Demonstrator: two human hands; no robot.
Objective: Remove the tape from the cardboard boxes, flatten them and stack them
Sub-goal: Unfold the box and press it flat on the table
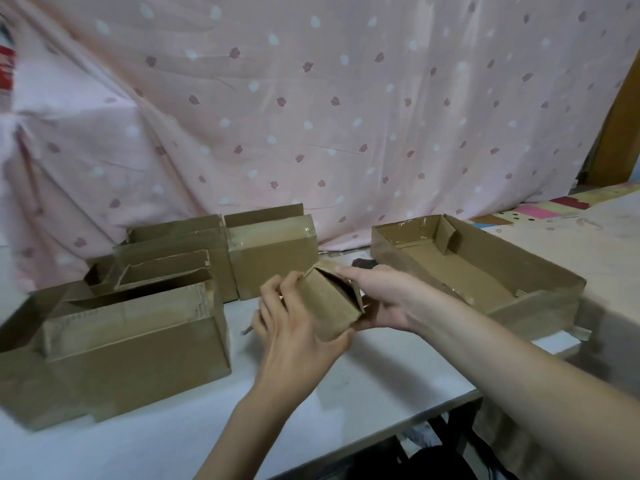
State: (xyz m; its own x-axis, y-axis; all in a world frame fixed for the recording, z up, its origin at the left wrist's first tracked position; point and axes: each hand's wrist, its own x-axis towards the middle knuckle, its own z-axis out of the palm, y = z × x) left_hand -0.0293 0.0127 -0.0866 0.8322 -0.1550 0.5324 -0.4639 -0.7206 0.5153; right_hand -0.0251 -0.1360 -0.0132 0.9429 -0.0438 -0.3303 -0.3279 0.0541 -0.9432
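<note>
head view: left hand (294,317) and right hand (377,299) both clamp the small box (329,303) off the table (363,393), likely to reach its tape. bigger boxes (138,341) wait at 9 o'clock, open tray box (485,271) at 3.

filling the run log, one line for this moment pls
left hand + right hand: grip small box | above table | not flattened

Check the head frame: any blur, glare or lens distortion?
Head view: soft overall, motion blur on the large box at left and the frame edges; wide-angle bending at the borders; small glare on tape in the shallow box; both hands, left hand and right hand, on the small box, fairly sharp.
</note>
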